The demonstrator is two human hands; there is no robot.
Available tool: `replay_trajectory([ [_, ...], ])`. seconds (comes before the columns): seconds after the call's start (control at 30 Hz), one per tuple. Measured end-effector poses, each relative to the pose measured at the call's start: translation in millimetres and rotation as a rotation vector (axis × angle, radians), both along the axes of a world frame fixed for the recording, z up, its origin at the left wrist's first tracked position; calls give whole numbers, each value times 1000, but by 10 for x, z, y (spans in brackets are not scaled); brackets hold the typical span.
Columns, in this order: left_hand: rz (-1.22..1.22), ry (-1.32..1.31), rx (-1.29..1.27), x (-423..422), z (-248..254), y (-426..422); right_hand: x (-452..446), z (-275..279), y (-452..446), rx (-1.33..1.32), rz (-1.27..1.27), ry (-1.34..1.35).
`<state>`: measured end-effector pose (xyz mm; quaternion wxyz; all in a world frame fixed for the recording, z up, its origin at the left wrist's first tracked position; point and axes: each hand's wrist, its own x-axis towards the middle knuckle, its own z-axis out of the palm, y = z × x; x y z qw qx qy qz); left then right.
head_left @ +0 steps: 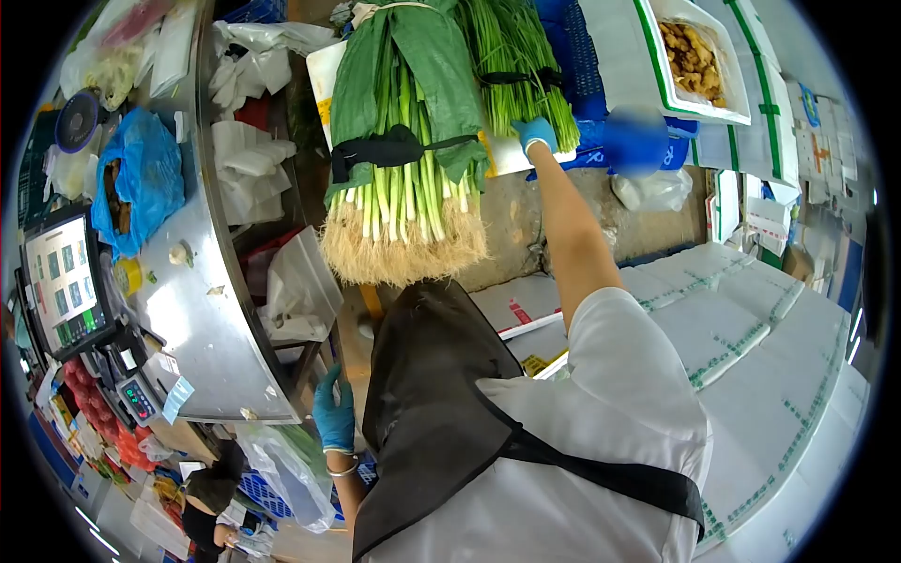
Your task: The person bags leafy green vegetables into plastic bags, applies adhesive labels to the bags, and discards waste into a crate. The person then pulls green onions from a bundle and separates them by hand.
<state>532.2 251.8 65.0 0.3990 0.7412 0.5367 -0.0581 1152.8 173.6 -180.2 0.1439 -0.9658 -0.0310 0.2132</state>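
My right hand (536, 134), in a blue glove, reaches forward to the cut ends of a bundle of green chives (511, 56) tied with a black band. It touches the bundle near a white board edge (508, 155); the thumb side stands apart and the other fingertips are hard to make out. To the left lies a large bundle of scallions (408, 192), roots toward me, wrapped in green cloth (361, 84) with a black strap (377, 153). My left hand (333, 411), also gloved in blue, hangs beside the metal counter with fingers stretched and holds nothing.
A metal counter (211, 310) with a screen (64, 277), a scale display (138, 401) and a blue bag (141, 178) runs along the left. White foam boxes (751, 375) stand right; one box holds ginger (692, 64). A person (202, 516) is at lower left.
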Motion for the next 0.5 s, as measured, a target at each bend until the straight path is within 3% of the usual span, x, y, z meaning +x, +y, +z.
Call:
replay_trajectory([
  [0.07,1,0,17,-2,20,-31,285,-563,-150,90,22,124],
  [0.1,-1,2,24,-24,31,-45,304,-539,-175,211,-43,200],
  [0.17,-18,43,43,-130,-6,-77,128,-19,-127,274,-50,294],
  [0.23,-30,60,65,-175,-41,-102,-54,377,-293,564,-63,722],
  [0.37,-74,32,54,-246,-137,-111,-1045,1262,-414,1081,-317,1169],
  [0.43,-36,-48,-37,-180,-186,-89,-1620,1689,-294,1024,-315,1036],
  [0.5,81,-170,-178,3,-135,20,-2188,2128,-99,1048,-266,1136],
])
